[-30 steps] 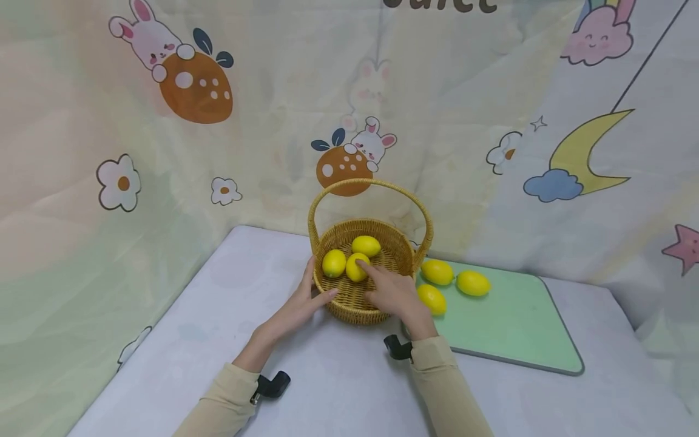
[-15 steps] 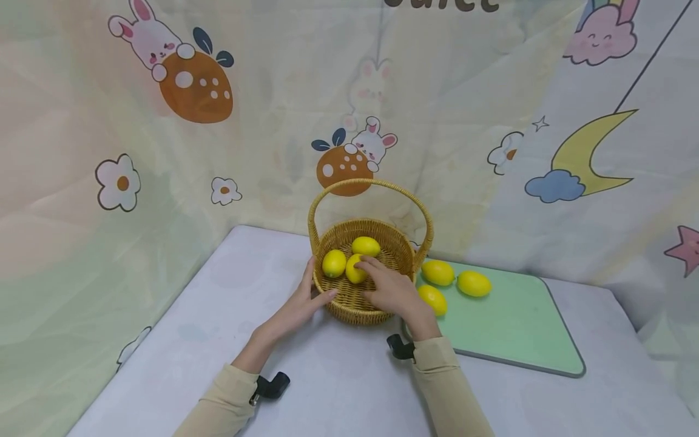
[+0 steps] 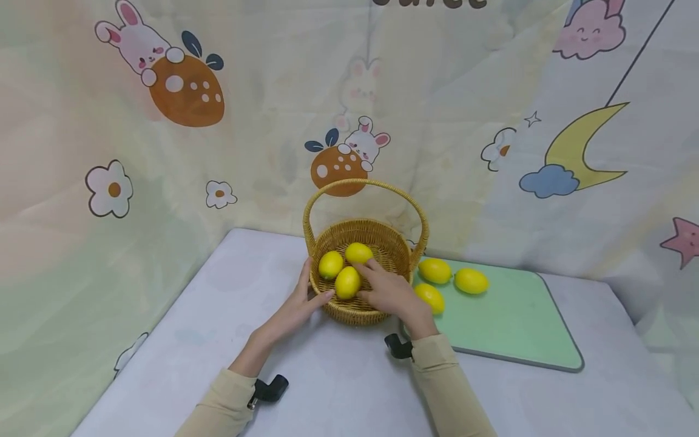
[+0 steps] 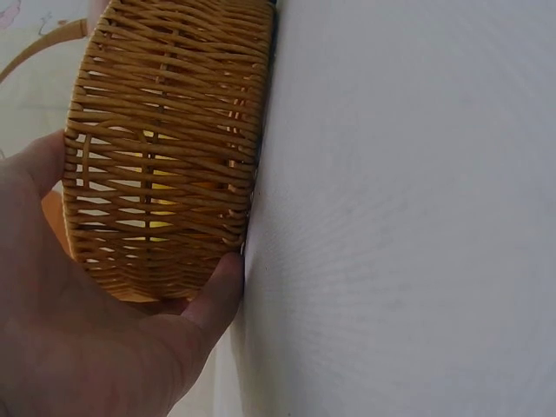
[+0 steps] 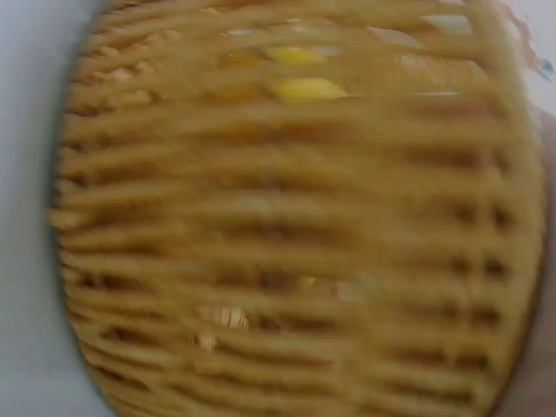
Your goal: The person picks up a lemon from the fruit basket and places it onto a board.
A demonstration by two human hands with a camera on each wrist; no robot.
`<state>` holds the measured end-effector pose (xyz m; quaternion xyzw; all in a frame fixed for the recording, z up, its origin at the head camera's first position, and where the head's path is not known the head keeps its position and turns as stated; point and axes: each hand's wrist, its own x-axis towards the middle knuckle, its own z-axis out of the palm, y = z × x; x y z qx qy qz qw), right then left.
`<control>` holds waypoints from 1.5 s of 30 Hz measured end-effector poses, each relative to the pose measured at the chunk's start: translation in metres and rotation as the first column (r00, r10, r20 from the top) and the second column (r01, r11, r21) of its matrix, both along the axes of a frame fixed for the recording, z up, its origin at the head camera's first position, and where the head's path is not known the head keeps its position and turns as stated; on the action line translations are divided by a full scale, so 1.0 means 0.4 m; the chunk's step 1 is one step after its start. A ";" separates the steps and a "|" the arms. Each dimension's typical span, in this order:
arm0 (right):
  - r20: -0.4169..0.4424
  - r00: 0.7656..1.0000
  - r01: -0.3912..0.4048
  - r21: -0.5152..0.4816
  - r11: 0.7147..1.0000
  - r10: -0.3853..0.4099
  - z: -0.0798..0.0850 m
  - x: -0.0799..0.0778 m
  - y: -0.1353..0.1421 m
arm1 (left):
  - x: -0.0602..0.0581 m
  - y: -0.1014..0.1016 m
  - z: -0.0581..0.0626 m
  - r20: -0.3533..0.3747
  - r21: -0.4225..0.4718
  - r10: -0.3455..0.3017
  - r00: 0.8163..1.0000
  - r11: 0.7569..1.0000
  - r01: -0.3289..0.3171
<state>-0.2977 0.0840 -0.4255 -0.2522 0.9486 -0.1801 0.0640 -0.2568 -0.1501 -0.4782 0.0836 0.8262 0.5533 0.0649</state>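
Observation:
A round wicker basket (image 3: 355, 317) with a tall arched handle holds three yellow lemons in the head view. One lemon (image 3: 347, 283) lies nearest its front, another lemon (image 3: 330, 265) at the left, and a third lemon (image 3: 358, 253) behind them. My left hand (image 3: 297, 303) grips the basket's left side, its thumb at the front rim; the left wrist view has this hand (image 4: 95, 321) against the woven wall. My right hand (image 3: 390, 294) reaches over the rim, fingertips beside the front and back lemons; whether they touch is unclear. Only the blurred basket wall (image 5: 278, 200) fills the right wrist view.
A green board (image 3: 508, 321) with a grey edge lies to the basket's right. On it are three more lemons: one (image 3: 435, 271) at the back, one (image 3: 472, 281) to its right and one (image 3: 429, 298) nearer. A printed cloth (image 3: 262, 121) hangs behind the white table (image 3: 327, 376).
Inside the basket, the front lemon has moved toward me and slightly left. The back lemon has shifted forward. My left hand keeps its place on the basket; the head view has shifted slightly.

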 end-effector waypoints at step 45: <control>0.061 0.994 -0.083 -0.142 0.986 0.093 0.003 0.011 -0.019 | 0.000 -0.001 -0.007 0.010 0.005 0.016 1.000 1.000 -0.016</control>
